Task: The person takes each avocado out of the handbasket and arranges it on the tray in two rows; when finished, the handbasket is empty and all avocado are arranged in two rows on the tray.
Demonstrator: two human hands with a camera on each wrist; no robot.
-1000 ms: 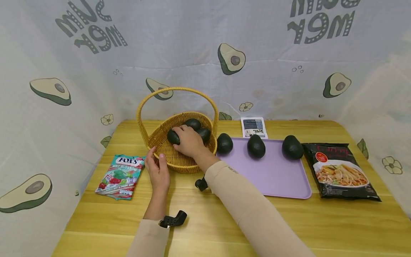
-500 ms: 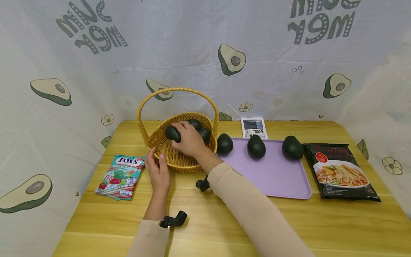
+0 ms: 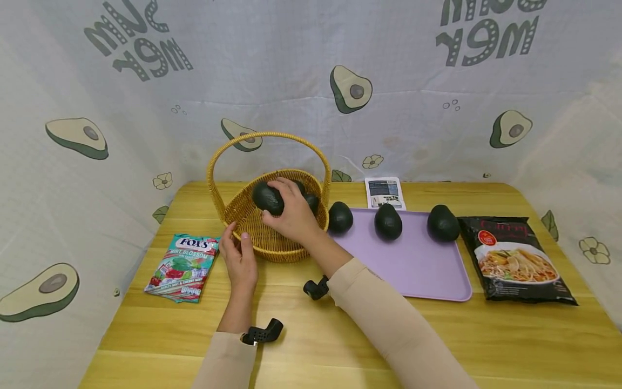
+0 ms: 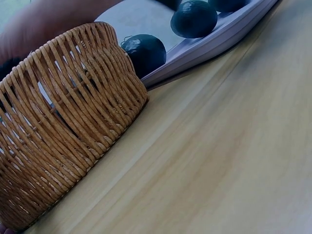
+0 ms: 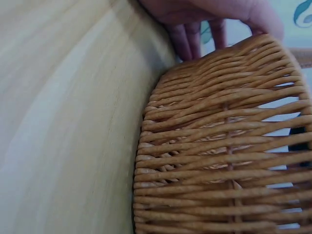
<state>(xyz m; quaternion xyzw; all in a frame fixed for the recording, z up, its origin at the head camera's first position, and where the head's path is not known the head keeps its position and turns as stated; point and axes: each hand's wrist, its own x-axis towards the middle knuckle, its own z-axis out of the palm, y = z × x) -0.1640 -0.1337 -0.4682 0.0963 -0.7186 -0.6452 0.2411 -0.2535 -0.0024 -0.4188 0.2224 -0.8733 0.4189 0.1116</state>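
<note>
My right hand (image 3: pixel 297 217) holds a dark green avocado (image 3: pixel 268 198) between thumb and fingers, over the inside of the yellow wicker basket (image 3: pixel 277 253). Behind that hand, partly hidden, more avocados (image 3: pixel 312 203) lie at the basket's right side. My left hand (image 3: pixel 239 266) grips the basket's front left edge. In the right wrist view the left hand's thumb (image 5: pixel 265 22) is at the rim, with its fingers round the outer wall. On the right, three avocados (image 3: pixel 387 222) sit along the far part of a lilac tray (image 3: pixel 418 270).
Left of the basket lies a candy bag (image 3: pixel 184 268). A black noodle packet (image 3: pixel 517 259) touches the tray's right side. A white printed packet (image 3: pixel 384 193) lies behind the tray. The basket's tall handle (image 3: pixel 269 134) arches above its opening. A printed curtain (image 3: pixel 282 65) hangs behind the table.
My right hand has raised the avocado from the basket's bottom and drawn slightly back to the right with it. The left hand and the basket have stayed in place.
</note>
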